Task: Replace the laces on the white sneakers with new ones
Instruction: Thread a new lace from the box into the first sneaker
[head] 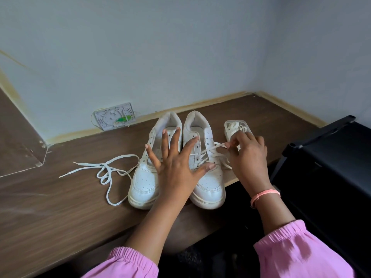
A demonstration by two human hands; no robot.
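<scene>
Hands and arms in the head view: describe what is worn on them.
Both forearms come out of loose pink sleeves with gathered elastic cuffs, the left sleeve and the right sleeve. A thin pink-orange band circles the right wrist. The left hand and right hand are bare, ungloved.

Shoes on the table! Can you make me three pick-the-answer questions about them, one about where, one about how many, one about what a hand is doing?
1. Where does the loose lace lie?
A left of the sneakers
B inside the box
C on the black rack

2. How many white sneakers?
A one
B two
C three

3. The right hand:
A lies flat
B pinches a lace
C hangs empty

Answers: A, it rests on the table left of the left sneaker; B, the right sneaker stands beside it; B, fingers grip the lace of that sneaker.
</scene>
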